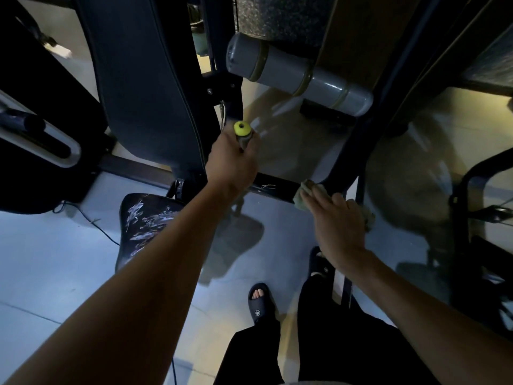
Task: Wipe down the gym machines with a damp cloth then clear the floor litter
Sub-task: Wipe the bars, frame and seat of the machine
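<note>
Standing over my own sandalled foot (pixel 259 302) on the glossy floor (pixel 55 259), I had my right hand (pixel 337 226) laid flat, fingers nearly straight, pressing the cloth (pixel 302 195) onto the dark frame bar (pixel 273 187) of the machine. That cloth looked soft, limp and light, so I judged it best bunched under the palm rather than pinched by a corner. My left hand (pixel 231 162) was curled tight round a grey handle with a yellow end cap (pixel 241 128). Beyond stood the padded backrest (pixel 144 87) and a grey roller pad (pixel 298 75).

Bare forearms, black trousers (pixel 347 354), dark slides (pixel 259 304).
</note>
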